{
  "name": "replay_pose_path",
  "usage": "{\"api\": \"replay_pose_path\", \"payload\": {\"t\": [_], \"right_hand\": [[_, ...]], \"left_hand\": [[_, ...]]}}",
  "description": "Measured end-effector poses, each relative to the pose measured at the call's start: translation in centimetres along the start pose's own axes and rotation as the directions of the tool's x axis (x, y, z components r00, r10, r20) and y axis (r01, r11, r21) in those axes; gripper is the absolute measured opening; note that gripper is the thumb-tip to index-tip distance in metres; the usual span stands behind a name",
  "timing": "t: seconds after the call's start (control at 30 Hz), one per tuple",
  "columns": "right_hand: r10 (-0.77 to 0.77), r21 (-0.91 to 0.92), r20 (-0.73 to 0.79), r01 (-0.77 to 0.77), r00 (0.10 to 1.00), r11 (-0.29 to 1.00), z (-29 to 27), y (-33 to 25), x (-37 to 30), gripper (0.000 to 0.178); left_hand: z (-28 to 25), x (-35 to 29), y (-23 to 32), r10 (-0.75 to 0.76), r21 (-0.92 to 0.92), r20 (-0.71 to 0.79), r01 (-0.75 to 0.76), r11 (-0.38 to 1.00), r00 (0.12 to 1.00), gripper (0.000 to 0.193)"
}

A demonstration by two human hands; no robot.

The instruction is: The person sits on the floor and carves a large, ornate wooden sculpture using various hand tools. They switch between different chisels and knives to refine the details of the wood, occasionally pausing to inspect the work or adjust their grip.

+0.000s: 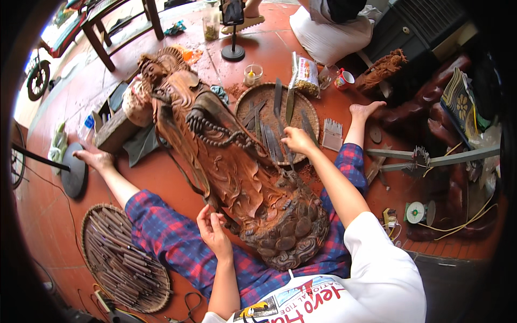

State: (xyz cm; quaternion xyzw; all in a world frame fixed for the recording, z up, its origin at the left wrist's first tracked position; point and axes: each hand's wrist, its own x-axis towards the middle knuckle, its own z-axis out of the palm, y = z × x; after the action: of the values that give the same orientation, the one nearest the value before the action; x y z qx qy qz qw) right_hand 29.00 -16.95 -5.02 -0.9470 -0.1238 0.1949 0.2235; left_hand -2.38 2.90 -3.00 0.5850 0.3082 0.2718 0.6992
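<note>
A carved wooden statue (pixel 229 161) of a robed figure with a bead string lies tilted between my legs, its ornate base toward me and its head propped at the far left. My right hand (pixel 298 141) is closed in a pinch above a round woven tray (pixel 249 98), on a thin dark file (pixel 291 158) whose exact shape is partly hidden. Several flat dark blades and files (pixel 272 142) lie in that tray. Beside the lower left edge of the statue, my left hand (pixel 214 230) is raised with its fingers loosely bent and apart, holding nothing.
A second woven tray (pixel 86 237) of many wood-handled carving tools sits at the lower left. A phone stand (pixel 233 52), a clear cup (pixel 253 75) and a filled plastic bag (pixel 306 78) stand beyond. Right are a rack of thin tools (pixel 333 134) and a scale (pixel 415 212).
</note>
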Motion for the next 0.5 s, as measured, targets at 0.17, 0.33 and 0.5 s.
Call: {"api": "replay_pose_path", "payload": {"t": [0.17,0.33,0.5], "right_hand": [[0.062,0.271,0.188,-0.112,0.98,0.956,5.4,-1.8,2.9,0.034],[-0.018,0.46,0.13,-0.044,0.991,0.887,8.7,-3.5,4.4,0.034],[0.009,0.111,-0.122,0.005,0.992,0.994,9.4,-0.9,7.0,0.041]], "left_hand": [[0.2,-0.4,-1.2,0.045,0.073,-0.064,-0.041,0.996,0.997,0.023],[-0.7,-0.2,-2.6,0.108,0.193,-0.096,-0.088,0.977,0.99,0.021],[-0.2,-0.4,-3.1,0.143,0.264,-0.093,-0.114,0.958,0.985,0.019]]}}
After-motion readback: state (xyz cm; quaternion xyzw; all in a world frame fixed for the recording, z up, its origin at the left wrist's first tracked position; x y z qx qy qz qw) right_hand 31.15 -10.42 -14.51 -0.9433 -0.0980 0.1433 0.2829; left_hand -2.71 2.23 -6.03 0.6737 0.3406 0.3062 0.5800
